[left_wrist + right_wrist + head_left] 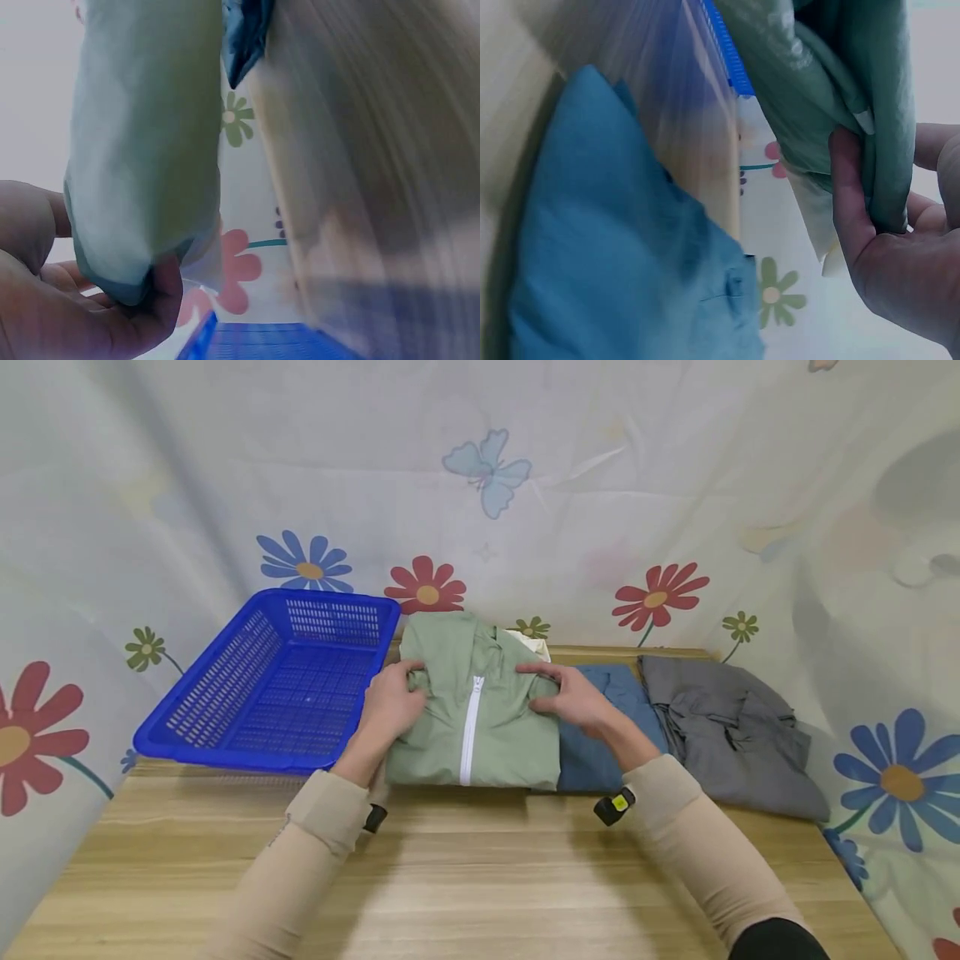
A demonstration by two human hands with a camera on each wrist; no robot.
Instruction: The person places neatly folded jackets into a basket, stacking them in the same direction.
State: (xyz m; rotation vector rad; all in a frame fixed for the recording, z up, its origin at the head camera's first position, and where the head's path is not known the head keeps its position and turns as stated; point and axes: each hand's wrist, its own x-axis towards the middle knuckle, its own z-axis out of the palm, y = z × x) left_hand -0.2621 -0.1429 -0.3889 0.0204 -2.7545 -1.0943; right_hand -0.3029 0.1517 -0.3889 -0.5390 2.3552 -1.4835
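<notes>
A folded light-green jacket [510, 739] with a white zipper [469, 735] is held up between both hands. My left hand [393, 700] grips its left side, fingers curled under the edge in the left wrist view. On the opposite side my right hand [576, 697] grips the jacket, thumb on one face and fingers tucked beneath, as the right wrist view shows. Below and to the right lies a folded blue garment [637, 247], partly covered by the jacket in the head view. A bit of cream cloth [531, 645] peeks out behind the jacket.
A blue plastic basket [247, 764] with slotted walls stands at the left of the wooden table [480, 877], its bottom bare. A grey folded garment [738, 735] lies at the right end, next to the blue one. A flower-printed cloth [360, 493] hangs behind.
</notes>
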